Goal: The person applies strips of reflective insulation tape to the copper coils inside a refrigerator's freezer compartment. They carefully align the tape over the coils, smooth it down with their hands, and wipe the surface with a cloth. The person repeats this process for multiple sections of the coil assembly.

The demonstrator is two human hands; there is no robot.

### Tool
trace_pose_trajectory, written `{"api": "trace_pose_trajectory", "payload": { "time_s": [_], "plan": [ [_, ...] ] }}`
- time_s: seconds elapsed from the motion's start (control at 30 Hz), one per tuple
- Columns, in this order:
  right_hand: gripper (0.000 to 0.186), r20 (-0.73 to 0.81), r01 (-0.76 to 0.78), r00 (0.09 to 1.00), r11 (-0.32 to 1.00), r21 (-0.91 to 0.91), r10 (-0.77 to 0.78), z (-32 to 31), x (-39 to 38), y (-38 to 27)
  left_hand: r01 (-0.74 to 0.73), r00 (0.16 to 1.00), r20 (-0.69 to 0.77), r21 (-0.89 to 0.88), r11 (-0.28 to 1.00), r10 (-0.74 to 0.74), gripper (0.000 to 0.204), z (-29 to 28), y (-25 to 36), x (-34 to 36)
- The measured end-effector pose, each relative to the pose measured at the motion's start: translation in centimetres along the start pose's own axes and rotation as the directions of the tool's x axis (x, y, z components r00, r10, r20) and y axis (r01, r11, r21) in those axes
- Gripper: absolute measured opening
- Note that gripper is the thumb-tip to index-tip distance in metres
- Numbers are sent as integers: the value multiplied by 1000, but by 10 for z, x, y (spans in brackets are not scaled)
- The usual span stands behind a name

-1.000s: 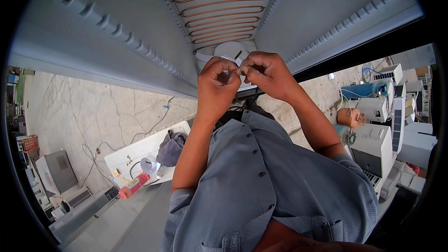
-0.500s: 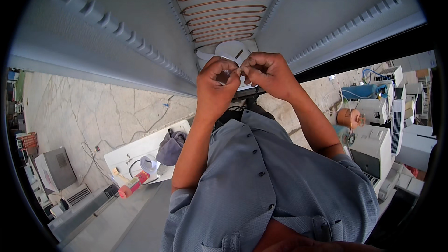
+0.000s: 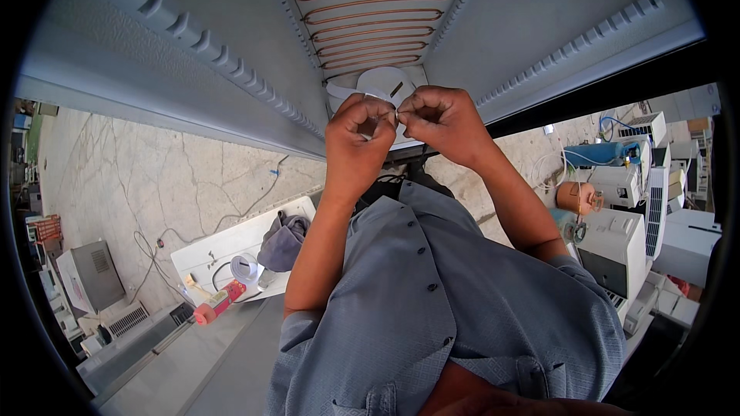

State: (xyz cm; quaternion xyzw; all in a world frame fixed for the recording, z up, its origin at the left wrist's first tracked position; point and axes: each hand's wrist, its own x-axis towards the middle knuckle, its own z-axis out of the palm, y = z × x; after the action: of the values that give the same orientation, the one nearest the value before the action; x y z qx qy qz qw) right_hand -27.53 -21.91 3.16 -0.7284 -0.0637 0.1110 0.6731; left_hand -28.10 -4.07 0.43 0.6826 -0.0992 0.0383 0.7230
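Note:
My left hand [image 3: 358,135] and my right hand [image 3: 443,123] meet fingertip to fingertip at the lower end of an upright cabinet interior. Both are closed in a pinch, thumb against forefinger. A small pale bit shows between the fingertips; it looks like the edge of white tape [image 3: 339,91], whose strip curves up behind my left hand. Just beyond the hands lies a round white roll [image 3: 376,77] with a dark slot-like mark. Copper tubing [image 3: 374,11] runs back and forth in rows along the cabinet's back wall. My fingers hide most of what they pinch.
Ribbed shelf supports [image 3: 185,31] line both cabinet walls. To the left, a white panel [image 3: 196,258] carries a grey cloth [image 3: 284,243], a red-pink tube [image 3: 220,302] and another white roll [image 3: 245,268]. Cables cross the cracked floor. Gas cylinders [image 3: 578,196] and appliances stand right.
My fingers have shifted very slightly, still pinched together at the same spot. The right hand's lower fingers curl in a little more. The surroundings stay as they were.

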Motion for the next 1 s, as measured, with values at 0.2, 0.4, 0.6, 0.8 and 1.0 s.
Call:
{"api": "trace_pose_trajectory", "payload": {
  "time_s": [0.2,0.4,0.6,0.8,1.0],
  "plan": [
    [6,-5,12,1000,1000,-20,-12,-2,-2,-2,-11,1000,-2,12,1000,11,2,3,2,-1],
    [9,-22,-4,1000,1000,9,4,-4,-4,-1,10,1000,2,-1,1000,-10,4,6,2,-1],
    [8,-42,9,999,1000,13,-9,-5,-4,3,11,1000,12,-10,1000,-11,4,8,2,0],
    [6,-60,14,998,1000,13,-13,-2,-4,3,32,999,11,-52,998,-32,6,6,-4,1],
    [7,-50,5,999,1000,26,-3,-1,-2,4,42,999,-3,-24,999,-42,6,5,2,1]
  ]
}}
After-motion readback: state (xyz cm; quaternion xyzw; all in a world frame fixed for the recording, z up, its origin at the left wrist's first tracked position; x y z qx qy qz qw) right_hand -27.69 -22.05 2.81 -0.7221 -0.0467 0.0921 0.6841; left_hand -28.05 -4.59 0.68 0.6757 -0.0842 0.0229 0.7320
